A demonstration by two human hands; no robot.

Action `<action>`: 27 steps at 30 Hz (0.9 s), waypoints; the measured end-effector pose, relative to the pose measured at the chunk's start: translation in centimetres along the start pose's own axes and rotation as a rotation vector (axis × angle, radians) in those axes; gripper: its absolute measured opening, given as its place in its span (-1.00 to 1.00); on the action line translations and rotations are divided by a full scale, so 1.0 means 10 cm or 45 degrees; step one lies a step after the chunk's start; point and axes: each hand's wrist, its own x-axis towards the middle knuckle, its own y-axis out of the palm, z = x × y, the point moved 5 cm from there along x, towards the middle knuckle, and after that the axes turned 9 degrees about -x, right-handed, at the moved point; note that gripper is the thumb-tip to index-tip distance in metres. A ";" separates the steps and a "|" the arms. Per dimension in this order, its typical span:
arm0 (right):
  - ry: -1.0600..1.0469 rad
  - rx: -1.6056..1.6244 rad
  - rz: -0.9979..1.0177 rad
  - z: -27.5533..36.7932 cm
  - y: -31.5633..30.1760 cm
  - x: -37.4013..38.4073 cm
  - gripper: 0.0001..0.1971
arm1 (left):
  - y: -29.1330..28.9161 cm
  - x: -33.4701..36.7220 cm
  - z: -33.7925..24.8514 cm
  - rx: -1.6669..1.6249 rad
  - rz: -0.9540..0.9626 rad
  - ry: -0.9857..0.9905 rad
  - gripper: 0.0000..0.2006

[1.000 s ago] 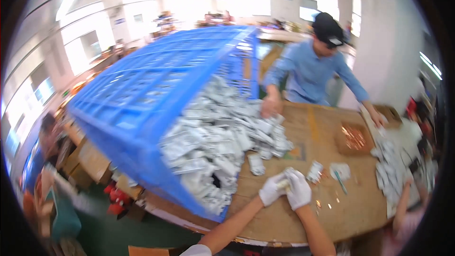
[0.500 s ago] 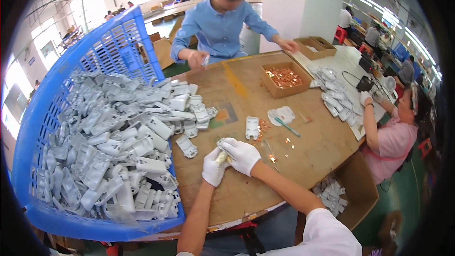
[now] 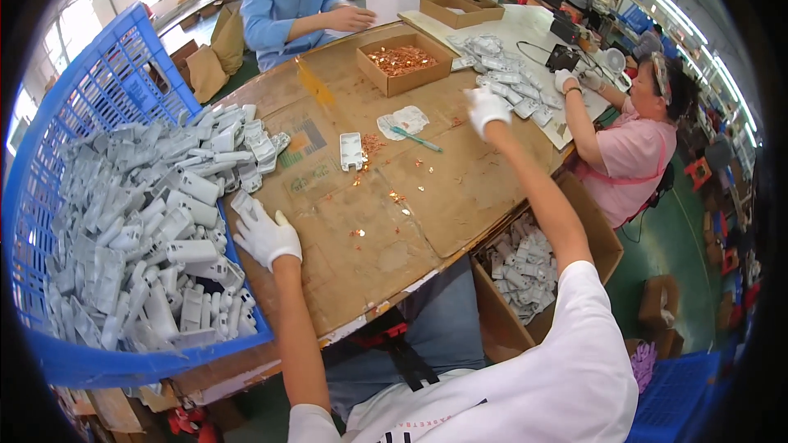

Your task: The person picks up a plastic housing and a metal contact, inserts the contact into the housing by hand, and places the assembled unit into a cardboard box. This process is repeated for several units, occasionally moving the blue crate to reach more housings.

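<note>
The left hand (image 3: 267, 234), gloved in white, is at centre left with fingers extended and thumb standing apart, not closed. Its fingertips touch a loose grey casing (image 3: 242, 202), which lies beside the basket edge; the fingers cover part of it, so its full outline cannot be made out. The right hand (image 3: 490, 109), also gloved, is right of the upper centre, near the casings heaped at upper right (image 3: 509, 82). Motion blurs its fingers; whether it holds anything cannot be told.

The blue basket (image 3: 139, 373) at left is cut by the dark lens rim, and its casings (image 3: 156, 221) overlap, hiding those beneath. A carton (image 3: 603, 250) at lower right is partly covered by the wearer's arm and sleeve. At the top, a co-worker in blue (image 3: 283, 4) is cut off by the upper edge.
</note>
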 end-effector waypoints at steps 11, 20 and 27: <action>-0.836 0.136 -0.039 0.94 -0.04 -0.75 -0.82 | -0.03 -0.09 -0.40 -0.258 0.133 0.426 -0.64; -0.585 0.200 0.142 1.13 0.28 -0.79 -0.87 | 0.20 -0.10 -0.27 -0.752 0.146 0.586 -0.69; -0.652 -0.028 0.360 1.28 0.02 -0.70 -0.81 | -0.01 -0.16 -0.35 -0.596 0.230 0.559 -0.90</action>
